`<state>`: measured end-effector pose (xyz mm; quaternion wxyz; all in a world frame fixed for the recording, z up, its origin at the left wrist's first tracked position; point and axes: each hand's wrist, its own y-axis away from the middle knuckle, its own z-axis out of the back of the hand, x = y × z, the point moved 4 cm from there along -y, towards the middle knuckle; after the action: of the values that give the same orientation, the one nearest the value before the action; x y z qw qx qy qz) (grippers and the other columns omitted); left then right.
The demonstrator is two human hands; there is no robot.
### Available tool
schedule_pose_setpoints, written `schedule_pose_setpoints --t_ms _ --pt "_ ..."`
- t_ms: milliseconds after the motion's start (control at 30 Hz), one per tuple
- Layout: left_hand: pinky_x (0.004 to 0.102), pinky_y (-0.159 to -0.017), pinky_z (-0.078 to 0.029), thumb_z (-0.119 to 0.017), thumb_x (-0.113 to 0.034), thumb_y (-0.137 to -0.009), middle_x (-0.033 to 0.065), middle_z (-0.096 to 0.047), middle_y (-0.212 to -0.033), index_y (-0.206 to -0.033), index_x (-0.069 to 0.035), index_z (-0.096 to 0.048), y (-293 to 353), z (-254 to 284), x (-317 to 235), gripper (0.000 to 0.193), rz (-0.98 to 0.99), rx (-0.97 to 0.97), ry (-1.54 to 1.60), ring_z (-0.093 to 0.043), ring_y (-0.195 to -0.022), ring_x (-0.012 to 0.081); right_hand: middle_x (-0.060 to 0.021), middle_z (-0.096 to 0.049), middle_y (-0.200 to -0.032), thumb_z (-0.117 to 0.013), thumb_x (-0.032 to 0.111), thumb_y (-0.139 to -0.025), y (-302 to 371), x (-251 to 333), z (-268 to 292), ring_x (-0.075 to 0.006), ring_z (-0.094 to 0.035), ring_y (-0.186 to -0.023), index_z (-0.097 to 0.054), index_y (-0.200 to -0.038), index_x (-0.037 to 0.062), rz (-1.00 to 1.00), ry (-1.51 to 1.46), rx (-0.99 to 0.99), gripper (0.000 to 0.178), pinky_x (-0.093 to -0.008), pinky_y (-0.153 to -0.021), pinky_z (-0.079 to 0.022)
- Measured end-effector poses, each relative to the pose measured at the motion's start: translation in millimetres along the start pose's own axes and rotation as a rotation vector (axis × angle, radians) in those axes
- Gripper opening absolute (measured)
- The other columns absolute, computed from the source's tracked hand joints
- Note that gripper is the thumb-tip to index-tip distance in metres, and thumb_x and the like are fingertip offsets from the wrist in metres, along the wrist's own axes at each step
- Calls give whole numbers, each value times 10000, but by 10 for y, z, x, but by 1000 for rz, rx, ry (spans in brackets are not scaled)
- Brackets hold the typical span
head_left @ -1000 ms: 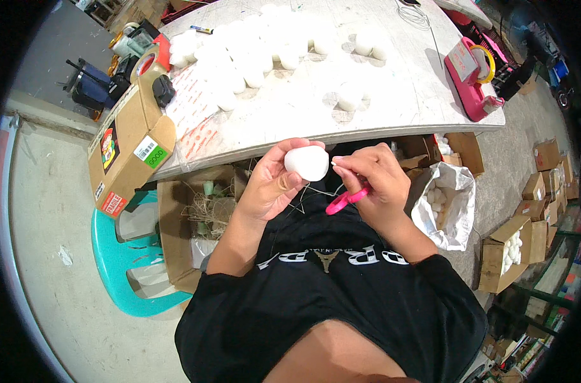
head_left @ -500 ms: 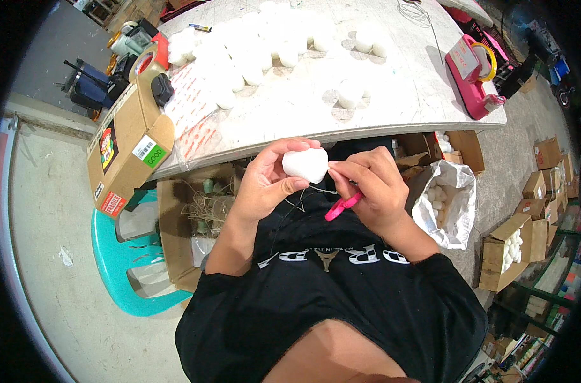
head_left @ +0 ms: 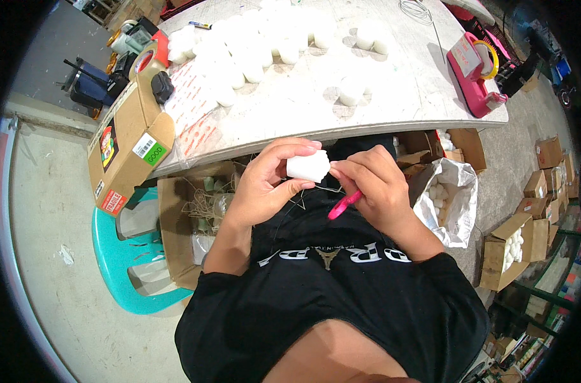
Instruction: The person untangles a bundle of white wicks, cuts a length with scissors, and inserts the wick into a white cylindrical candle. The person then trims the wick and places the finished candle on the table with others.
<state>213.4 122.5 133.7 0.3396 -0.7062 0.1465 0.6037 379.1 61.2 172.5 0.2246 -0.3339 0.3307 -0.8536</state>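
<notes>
Above my lap, my left hand (head_left: 267,179) grips a small white rounded piece (head_left: 307,167), smooth and foam-like, between thumb and fingers. Its right end looks uneven. Close to that end, my right hand (head_left: 374,182) pinches thumb and forefinger together on something too small to make out. A bright pink tool (head_left: 344,205) with a loop-like shape is tucked in the lower fingers of my right hand; its kind is unclear. Thin pale string (head_left: 324,187) hangs just under the white piece, between both hands.
Many white foam pieces (head_left: 289,52) stand on the white table (head_left: 405,96). A pink tape dispenser (head_left: 472,80) sits at its right edge. At left are a cardboard box (head_left: 127,150) and a teal chair (head_left: 111,255). A silver-lined bag (head_left: 459,210) holds more white pieces.
The white piece has turned a little in my left hand, so its uneven right end shows more. My right hand keeps its pinch; the pink tool has tilted slightly.
</notes>
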Motion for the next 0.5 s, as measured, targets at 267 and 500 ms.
schedule_pose_setpoints --t_ms 267,500 --pt "321 -925 -480 -672 50 -772 138 -502 -1269 -1209 -21 -501 -5 -15 22 475 5 -66 93 -526 -1138 204 -73 -591 -773 -759 39 -679 42 -51 -28 -211 -558 -686 -647 -921 27 -117 -66 -23 266 -290 -561 -449" --pt "353 -958 -449 -747 -83 -751 164 -529 -1236 -1186 -20 -503 17 -27 53 503 99 -149 219 -528 -1154 251 -80 -625 -840 -736 -1 -713 67 -82 -8 -133 -557 -656 -635 -983 35 -248 -227 -65 290 -224 -506 -413"
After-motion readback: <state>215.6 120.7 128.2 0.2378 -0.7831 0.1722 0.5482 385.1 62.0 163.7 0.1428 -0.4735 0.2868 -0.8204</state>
